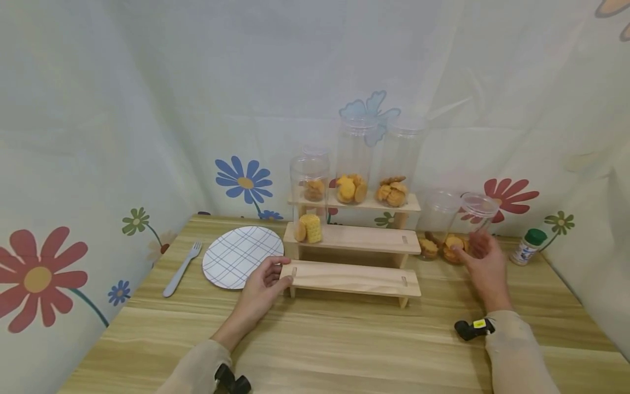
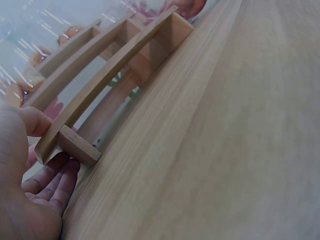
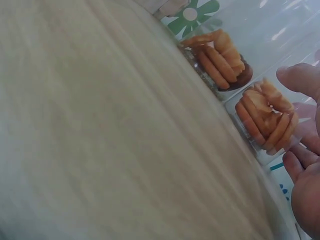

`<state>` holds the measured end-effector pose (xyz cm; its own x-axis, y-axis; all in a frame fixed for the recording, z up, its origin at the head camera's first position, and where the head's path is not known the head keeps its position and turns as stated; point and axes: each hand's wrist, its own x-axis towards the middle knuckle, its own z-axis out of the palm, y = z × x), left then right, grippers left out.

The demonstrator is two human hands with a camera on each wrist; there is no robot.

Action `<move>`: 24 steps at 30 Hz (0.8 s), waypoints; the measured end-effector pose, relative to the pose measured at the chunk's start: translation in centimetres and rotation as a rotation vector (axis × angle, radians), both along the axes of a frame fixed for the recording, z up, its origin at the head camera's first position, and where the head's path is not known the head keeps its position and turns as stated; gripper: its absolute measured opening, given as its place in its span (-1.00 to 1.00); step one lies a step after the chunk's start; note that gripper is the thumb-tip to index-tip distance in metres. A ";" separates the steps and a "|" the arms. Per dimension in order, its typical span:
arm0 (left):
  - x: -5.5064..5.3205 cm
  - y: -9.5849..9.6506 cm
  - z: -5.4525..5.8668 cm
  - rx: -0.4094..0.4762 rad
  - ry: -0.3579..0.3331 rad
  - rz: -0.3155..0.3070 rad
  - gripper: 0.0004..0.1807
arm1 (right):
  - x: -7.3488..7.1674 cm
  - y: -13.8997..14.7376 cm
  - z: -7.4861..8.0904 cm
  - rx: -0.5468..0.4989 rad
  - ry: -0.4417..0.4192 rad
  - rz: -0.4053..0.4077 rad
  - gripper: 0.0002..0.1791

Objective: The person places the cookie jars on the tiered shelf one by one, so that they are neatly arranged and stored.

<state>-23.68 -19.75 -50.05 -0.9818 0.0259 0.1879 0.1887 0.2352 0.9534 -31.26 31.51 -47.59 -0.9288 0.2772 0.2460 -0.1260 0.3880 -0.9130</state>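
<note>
My left hand (image 1: 263, 284) grips the left end of the lowest step of a three-tier wooden shelf (image 1: 349, 278), thumb on top. In the left wrist view, its other fingers (image 2: 62, 182) lie below the board beside the short leg. At the right, my right hand (image 1: 484, 268) holds a clear lidded jar (image 1: 477, 219) of round biscuits, thumb in front and fingers on the far side. A second biscuit jar (image 1: 440, 219) stands close beside it. In the right wrist view, both jars' biscuits (image 3: 267, 117) show near the table surface.
On the top tier stand clear jars, including a middle jar (image 1: 354, 158) and a right jar (image 1: 401, 164). A jar with square crackers (image 1: 310, 227) is on the middle tier. Left lie a checked plate (image 1: 236, 260) and a fork (image 1: 182, 271). A green-capped shaker (image 1: 529, 246) stands far right.
</note>
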 end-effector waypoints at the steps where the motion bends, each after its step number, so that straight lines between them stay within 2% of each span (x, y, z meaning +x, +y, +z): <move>1: 0.0 0.0 0.0 0.000 0.000 -0.001 -0.56 | 0.0 0.0 -0.1 0.004 0.007 -0.003 -0.05; 11: 0.0 -0.1 0.2 -0.006 -0.007 -0.004 -0.56 | 0.1 -0.5 -0.2 -0.035 0.024 -0.045 -0.11; 18: 0.1 0.0 0.3 -0.006 -0.005 -0.001 -0.56 | 0.1 -0.6 -0.2 -0.059 0.067 -0.129 -0.18; 24: 0.1 0.0 0.3 -0.005 -0.005 0.000 -0.56 | 0.1 -0.7 0.7 -0.082 0.066 -0.170 -0.22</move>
